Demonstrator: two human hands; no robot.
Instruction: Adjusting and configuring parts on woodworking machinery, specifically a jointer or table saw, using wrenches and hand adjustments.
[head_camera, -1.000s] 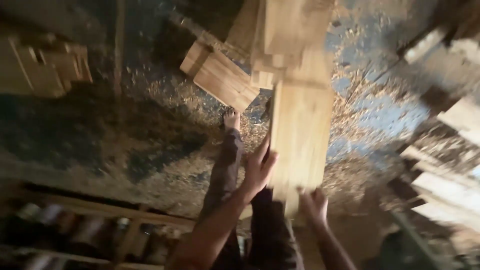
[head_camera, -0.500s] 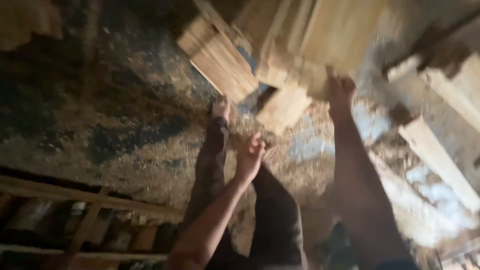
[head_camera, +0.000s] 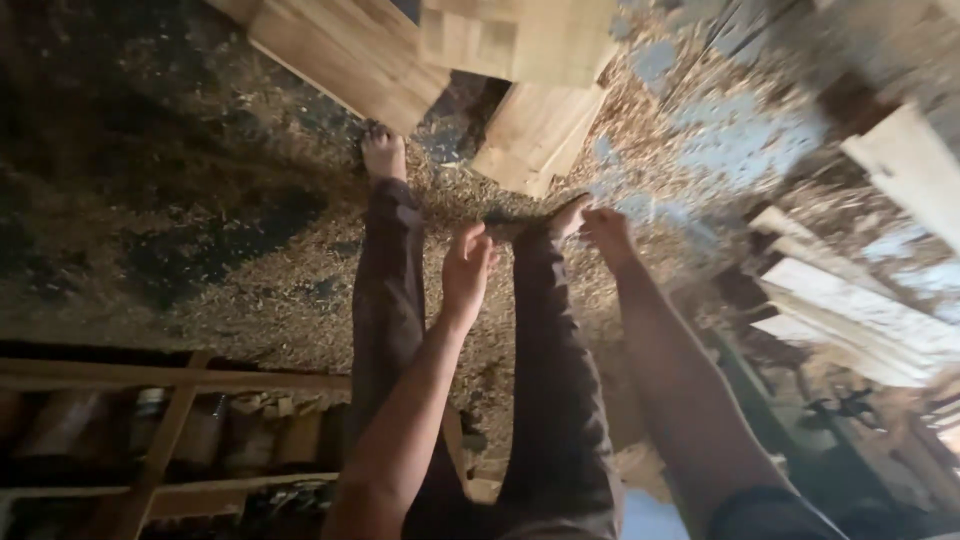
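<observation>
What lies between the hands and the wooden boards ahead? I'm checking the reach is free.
Nothing solid shows. Both hands, left and right, are empty above the person's legs; only the sawdust-strewn floor separates them from the nearest wooden boards. A bare foot rests beside the boards, left of that path.

Single head-worn view, looking steeply down past own body to floor. Left hand (head_camera: 467, 268) and right hand (head_camera: 603, 228) mid-frame, close to lens; legs and bare feet beyond. Sawdust-strewn floor (head_camera: 250, 250) filling most of frame, wooden boards (head_camera: 420, 50) at top edge, wooden rack (head_camera: 170, 400) lower left. Slight motion blur at right. No second view to share coverage.
</observation>
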